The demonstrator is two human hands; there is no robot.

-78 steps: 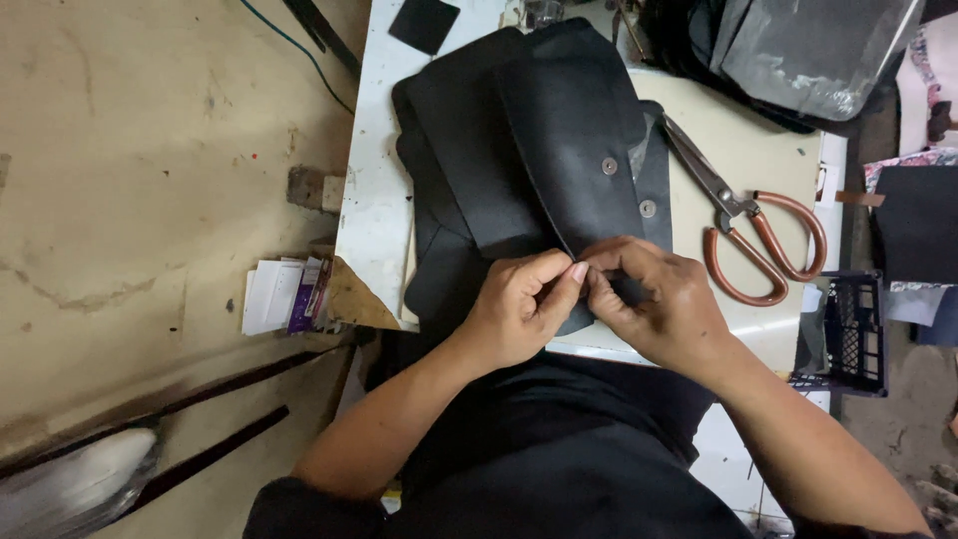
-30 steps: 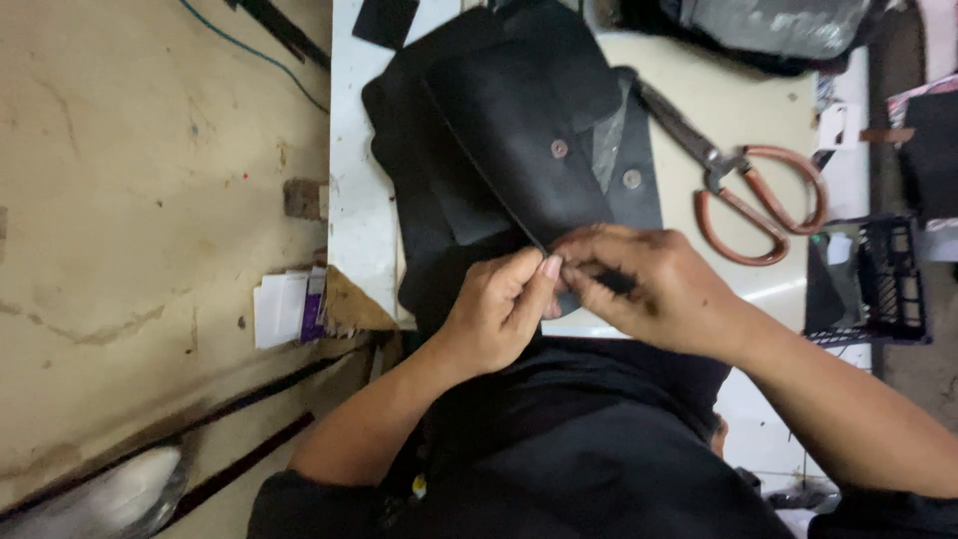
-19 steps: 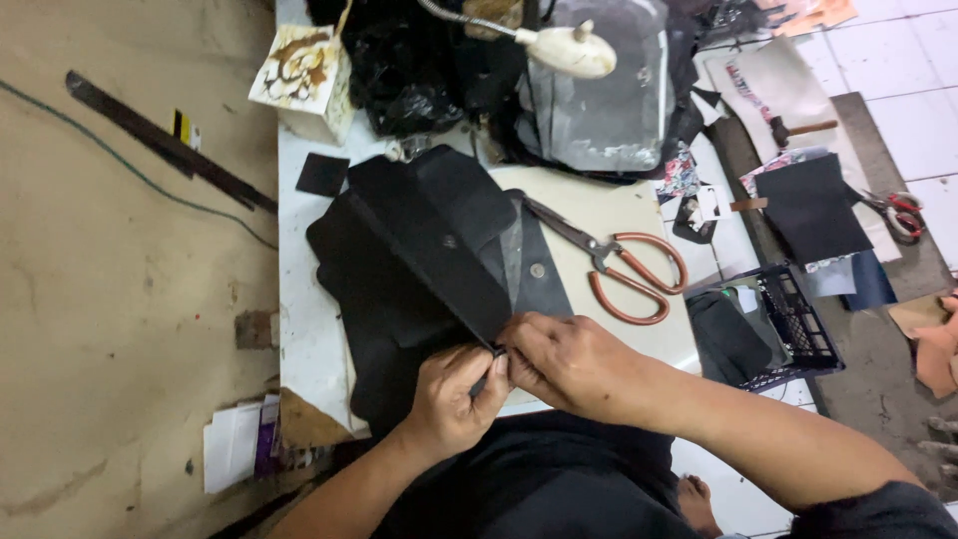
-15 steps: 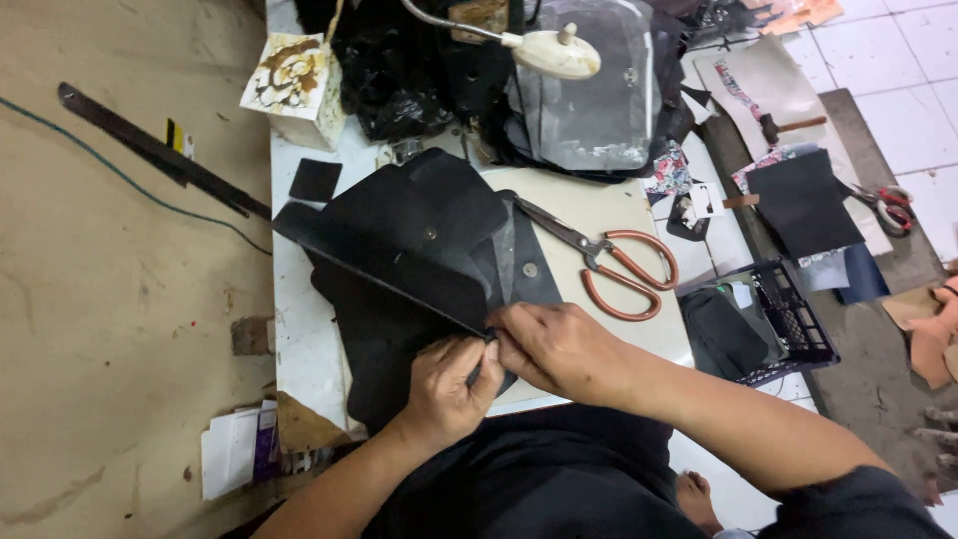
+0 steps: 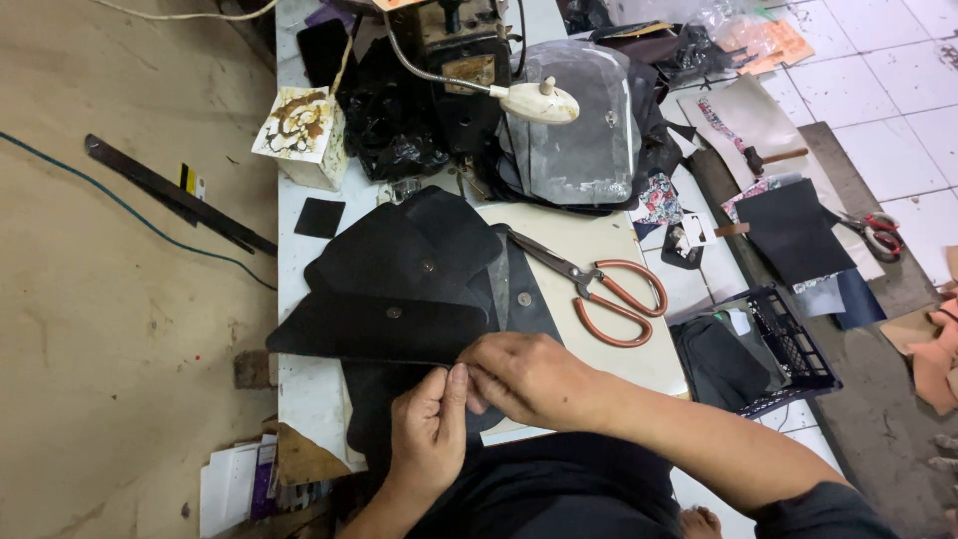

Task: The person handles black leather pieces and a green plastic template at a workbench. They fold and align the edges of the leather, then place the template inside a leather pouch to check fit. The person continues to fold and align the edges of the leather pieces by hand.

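Observation:
Several black leather pieces (image 5: 394,289) with metal snap studs lie stacked on the white table (image 5: 299,389). My left hand (image 5: 429,434) pinches the near edge of the top piece between thumb and fingers. My right hand (image 5: 529,379) grips the same edge just to the right, fingers curled over it. The two hands touch each other at the fingertips. The top piece stretches out to the left, lifted off the stack.
Large orange-handled scissors (image 5: 599,289) lie right of the leather. A sewing machine (image 5: 459,45) with a gooseneck lamp (image 5: 539,100) stands at the back. A black crate (image 5: 758,349) sits at the right, a small decorated box (image 5: 299,135) at the back left, papers (image 5: 235,484) near the left.
The view has swung back and up, showing the sewing machine and lamp. The top leather piece has been turned and pulled leftward, with both hands still pinching its near edge.

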